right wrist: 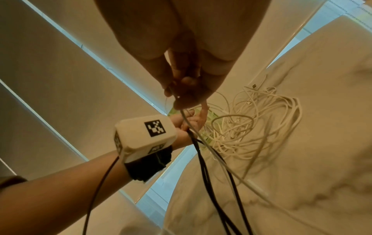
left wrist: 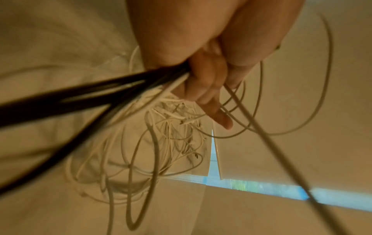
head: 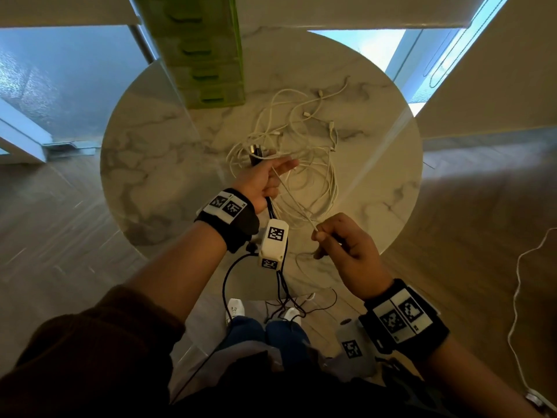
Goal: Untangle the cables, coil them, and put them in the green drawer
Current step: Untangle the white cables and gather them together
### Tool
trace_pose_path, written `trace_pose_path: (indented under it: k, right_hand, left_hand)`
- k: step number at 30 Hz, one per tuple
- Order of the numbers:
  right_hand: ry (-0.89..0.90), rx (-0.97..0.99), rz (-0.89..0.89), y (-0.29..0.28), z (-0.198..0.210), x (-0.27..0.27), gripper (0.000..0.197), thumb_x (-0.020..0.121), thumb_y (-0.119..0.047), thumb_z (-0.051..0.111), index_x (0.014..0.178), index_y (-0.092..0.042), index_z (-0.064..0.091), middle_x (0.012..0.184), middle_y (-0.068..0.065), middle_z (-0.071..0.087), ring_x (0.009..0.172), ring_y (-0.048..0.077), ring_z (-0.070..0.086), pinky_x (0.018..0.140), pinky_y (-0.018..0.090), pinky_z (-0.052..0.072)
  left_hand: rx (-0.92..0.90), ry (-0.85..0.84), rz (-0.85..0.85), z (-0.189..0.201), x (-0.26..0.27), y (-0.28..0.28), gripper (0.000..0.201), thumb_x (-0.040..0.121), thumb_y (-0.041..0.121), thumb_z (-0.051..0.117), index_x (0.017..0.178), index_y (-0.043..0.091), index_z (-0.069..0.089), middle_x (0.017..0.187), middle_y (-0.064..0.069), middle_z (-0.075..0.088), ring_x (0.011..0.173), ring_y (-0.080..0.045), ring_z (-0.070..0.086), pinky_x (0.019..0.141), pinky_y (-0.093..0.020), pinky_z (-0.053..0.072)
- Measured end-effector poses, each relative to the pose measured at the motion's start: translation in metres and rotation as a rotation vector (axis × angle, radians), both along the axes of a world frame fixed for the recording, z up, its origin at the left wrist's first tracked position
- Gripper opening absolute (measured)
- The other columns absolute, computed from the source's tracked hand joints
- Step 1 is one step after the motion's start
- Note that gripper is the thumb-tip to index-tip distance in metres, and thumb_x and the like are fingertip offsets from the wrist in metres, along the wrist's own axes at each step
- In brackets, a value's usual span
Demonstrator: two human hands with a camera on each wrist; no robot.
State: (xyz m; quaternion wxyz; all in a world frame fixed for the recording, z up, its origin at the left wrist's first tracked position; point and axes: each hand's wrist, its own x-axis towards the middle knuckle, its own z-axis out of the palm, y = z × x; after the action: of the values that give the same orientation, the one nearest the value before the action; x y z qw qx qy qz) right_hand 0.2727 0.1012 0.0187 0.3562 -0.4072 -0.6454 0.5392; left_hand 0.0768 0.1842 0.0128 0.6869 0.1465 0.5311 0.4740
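Right hand point(head: 346, 248), nearest the head camera, pinches one thin white cable point(head: 294, 196) at the near edge of the marble table point(head: 156, 164), drawing it taut, probably to free it from the white cable tangle point(head: 298, 140) lying mid-table. Left hand point(head: 265, 179) grips black cables point(left wrist: 84, 97) (likely as an anchor), forefingers extended. Green drawer unit point(head: 208, 64) stands closed at the far edge. Left wrist view alone shows white strands sharing that grip.
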Motion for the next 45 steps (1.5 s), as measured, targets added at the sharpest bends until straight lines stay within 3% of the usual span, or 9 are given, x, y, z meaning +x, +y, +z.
trace_pose_path:
  k: [8,12,18,20,23,25,30,35,45]
  right_hand:
    - [-0.508,-0.034,0.193,0.008,-0.023,0.005,0.011,0.089,-0.008,0.055,0.095,-0.013,0.063,0.097,0.001,0.060,0.086,0.015,0.059,0.075,0.030,0.048]
    - [-0.262,-0.305,0.161,0.028,-0.004,-0.032,0.029,0.094,-0.021,0.051,0.121,-0.012,0.053,0.104,0.004,0.067,0.095,0.015,0.064,0.088,0.029,0.050]
    - [-0.131,-0.340,-0.092,0.053,-0.003,-0.060,0.024,0.094,-0.004,0.042,0.091,-0.009,0.065,0.055,-0.001,0.048,0.044,0.007,0.042,0.045,0.022,0.035]
    - [-0.182,-0.302,-0.125,0.059,-0.008,-0.057,0.027,0.094,-0.004,0.042,0.090,-0.011,0.068,0.051,-0.006,0.047,0.039,0.001,0.039,0.044,0.019,0.032]
    - [-0.285,-0.227,-0.105,0.061,-0.012,-0.058,0.026,0.093,-0.007,0.044,0.095,-0.008,0.070,0.055,-0.014,0.049,0.041,-0.003,0.044,0.050,0.015,0.032]
    - [-0.409,-0.120,-0.086,0.061,-0.013,-0.058,0.026,0.093,-0.009,0.046,0.097,-0.006,0.071,0.066,-0.011,0.058,0.051,-0.006,0.049,0.052,0.011,0.031]
    - [-0.597,-0.031,-0.125,0.069,-0.015,-0.057,0.026,0.093,-0.014,0.046,0.099,-0.005,0.070,0.099,0.012,0.070,0.092,0.025,0.061,0.066,0.021,0.034]
    - [-0.593,-0.016,-0.194,0.082,-0.010,-0.051,0.027,0.092,-0.012,0.047,0.094,0.001,0.070,0.094,0.017,0.069,0.088,0.030,0.061,0.074,0.030,0.041]
    - [-0.546,-0.185,-0.236,0.073,-0.019,-0.042,0.030,0.087,-0.018,0.052,0.083,0.008,0.067,0.076,0.028,0.064,0.067,0.030,0.055,0.069,0.042,0.049]
  left_hand:
    - [0.028,0.263,-0.255,-0.002,-0.004,-0.021,0.019,0.094,0.019,0.050,0.102,0.007,0.063,0.094,-0.002,0.073,0.035,-0.002,0.023,0.033,-0.014,0.015]
    - [0.020,0.344,-0.301,-0.004,0.004,-0.031,0.025,0.090,0.023,0.058,0.106,0.006,0.064,0.089,-0.009,0.069,0.037,-0.004,0.029,0.033,-0.015,0.021]
    - [0.044,0.585,-0.144,-0.010,-0.002,-0.036,0.024,0.085,0.030,0.066,0.069,0.012,0.060,0.049,0.000,0.055,0.035,-0.007,0.046,0.036,-0.016,0.033]
    - [0.138,0.652,-0.028,-0.018,-0.009,-0.038,0.040,0.067,0.041,0.079,0.077,0.003,0.068,0.068,-0.012,0.069,0.055,-0.016,0.064,0.057,-0.027,0.055]
    - [0.222,0.661,0.056,-0.025,-0.010,-0.043,0.033,0.067,0.033,0.082,0.084,0.007,0.070,0.088,-0.015,0.072,0.086,-0.027,0.068,0.083,-0.038,0.053]
    - [0.206,0.675,0.073,-0.023,-0.007,-0.042,0.014,0.076,0.029,0.077,0.074,0.018,0.068,0.074,-0.005,0.066,0.072,-0.017,0.062,0.075,-0.028,0.050]
    - [0.163,0.800,-0.048,-0.022,-0.007,-0.040,0.035,0.085,0.036,0.065,0.059,0.014,0.064,0.060,-0.001,0.062,0.053,-0.010,0.055,0.060,-0.024,0.045]
    - [0.164,0.722,-0.069,-0.021,-0.023,-0.038,0.038,0.084,0.034,0.068,0.067,0.000,0.062,0.053,0.000,0.052,0.048,-0.013,0.044,0.050,-0.024,0.038]
    - [0.035,0.526,0.187,-0.024,-0.043,-0.033,0.022,0.091,0.033,0.060,0.075,0.018,0.061,0.068,0.003,0.066,0.036,-0.003,0.039,0.038,-0.016,0.034]
